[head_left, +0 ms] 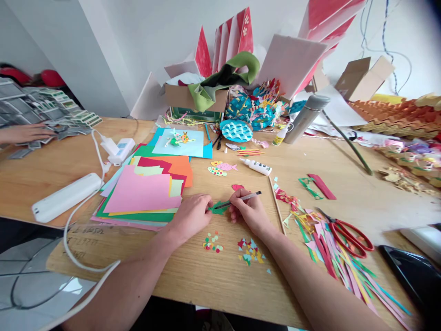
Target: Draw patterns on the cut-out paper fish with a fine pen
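My right hand (pixel 247 210) is closed round a slim grey pen (pixel 252 196), its tip on a small green paper cut-out (pixel 217 210) lying on the table. The fingers of my left hand (pixel 193 212) pinch the left edge of that cut-out. A red paper piece (pixel 237 187) lies just behind my right hand. Farther back are paper fish (pixel 217 171) and a white glue bottle (pixel 257 167) on its side. Nearer to me lie two small heaps, one of round paper dots (pixel 213 242) and one of mixed paper bits (pixel 253 252).
Coloured paper sheets (pixel 144 193) are stacked left of my hands. Red-handled scissors (pixel 349 236) rest on paper strips (pixel 344 271) at right, near a wooden stick (pixel 276 207). A steel flask (pixel 308 118) stands behind. At far left, another person's hand (pixel 29 133) touches grey pieces.
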`<move>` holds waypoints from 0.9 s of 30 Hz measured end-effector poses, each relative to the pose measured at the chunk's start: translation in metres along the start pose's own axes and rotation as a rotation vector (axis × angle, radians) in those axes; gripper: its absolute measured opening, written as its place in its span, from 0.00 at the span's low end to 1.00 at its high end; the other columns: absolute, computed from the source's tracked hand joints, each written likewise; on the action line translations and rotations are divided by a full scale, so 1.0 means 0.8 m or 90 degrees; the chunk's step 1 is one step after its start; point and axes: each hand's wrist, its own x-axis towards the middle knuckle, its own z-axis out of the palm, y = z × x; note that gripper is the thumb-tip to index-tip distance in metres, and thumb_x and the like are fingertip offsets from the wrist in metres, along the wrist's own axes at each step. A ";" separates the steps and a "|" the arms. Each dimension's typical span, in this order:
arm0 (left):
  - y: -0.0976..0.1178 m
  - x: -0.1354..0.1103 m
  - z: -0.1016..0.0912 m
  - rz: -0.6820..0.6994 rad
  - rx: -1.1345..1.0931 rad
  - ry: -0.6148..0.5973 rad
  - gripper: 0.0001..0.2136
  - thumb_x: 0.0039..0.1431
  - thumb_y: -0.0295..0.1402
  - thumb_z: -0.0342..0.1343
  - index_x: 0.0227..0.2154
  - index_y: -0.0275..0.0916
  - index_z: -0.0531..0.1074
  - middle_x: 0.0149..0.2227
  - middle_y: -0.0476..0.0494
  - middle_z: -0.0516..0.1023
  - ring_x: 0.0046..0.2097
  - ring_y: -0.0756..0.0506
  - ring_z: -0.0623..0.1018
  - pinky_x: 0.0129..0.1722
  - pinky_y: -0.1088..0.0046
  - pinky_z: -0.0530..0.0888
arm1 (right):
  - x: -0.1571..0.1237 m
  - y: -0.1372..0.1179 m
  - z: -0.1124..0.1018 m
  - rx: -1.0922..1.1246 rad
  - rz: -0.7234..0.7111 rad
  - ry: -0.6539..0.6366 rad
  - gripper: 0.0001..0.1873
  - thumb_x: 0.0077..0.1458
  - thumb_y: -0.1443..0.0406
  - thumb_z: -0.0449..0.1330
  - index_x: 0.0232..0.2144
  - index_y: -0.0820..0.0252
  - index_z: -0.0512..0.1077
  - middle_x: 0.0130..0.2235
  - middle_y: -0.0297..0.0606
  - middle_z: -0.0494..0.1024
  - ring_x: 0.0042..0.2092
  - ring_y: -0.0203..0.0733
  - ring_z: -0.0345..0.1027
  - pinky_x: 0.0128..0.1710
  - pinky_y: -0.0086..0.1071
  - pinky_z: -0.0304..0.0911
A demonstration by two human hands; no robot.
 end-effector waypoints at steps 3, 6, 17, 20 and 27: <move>0.000 0.000 0.000 0.002 -0.001 0.002 0.08 0.52 0.20 0.56 0.32 0.39 0.73 0.31 0.48 0.78 0.36 0.45 0.77 0.38 0.71 0.72 | 0.000 0.000 0.001 0.001 -0.001 0.000 0.14 0.47 0.58 0.64 0.25 0.57 0.64 0.18 0.26 0.71 0.16 0.33 0.65 0.15 0.25 0.62; 0.000 0.000 0.001 0.003 0.000 0.003 0.08 0.52 0.20 0.57 0.32 0.39 0.73 0.31 0.48 0.78 0.36 0.45 0.78 0.38 0.71 0.72 | 0.000 0.000 0.000 0.006 -0.002 0.000 0.14 0.47 0.58 0.65 0.24 0.57 0.64 0.18 0.27 0.71 0.16 0.33 0.65 0.15 0.25 0.62; 0.004 -0.002 0.002 0.029 0.014 0.043 0.09 0.55 0.19 0.54 0.34 0.39 0.75 0.35 0.45 0.78 0.40 0.45 0.77 0.42 0.69 0.73 | 0.006 -0.008 -0.020 0.128 -0.187 0.206 0.10 0.49 0.62 0.64 0.23 0.57 0.67 0.18 0.28 0.70 0.17 0.32 0.62 0.14 0.26 0.60; 0.009 -0.004 0.005 0.084 0.024 0.061 0.11 0.58 0.20 0.52 0.38 0.39 0.76 0.40 0.43 0.77 0.47 0.43 0.75 0.48 0.66 0.72 | 0.007 -0.012 -0.027 0.103 -0.246 0.262 0.09 0.52 0.61 0.63 0.25 0.56 0.67 0.19 0.27 0.69 0.18 0.33 0.61 0.16 0.27 0.62; 0.018 -0.012 0.017 0.295 0.094 0.048 0.13 0.62 0.23 0.52 0.46 0.37 0.75 0.49 0.40 0.76 0.52 0.40 0.69 0.55 0.60 0.70 | -0.002 -0.016 -0.029 -0.135 -0.301 0.174 0.16 0.62 0.50 0.56 0.42 0.54 0.72 0.32 0.37 0.81 0.34 0.43 0.77 0.37 0.38 0.71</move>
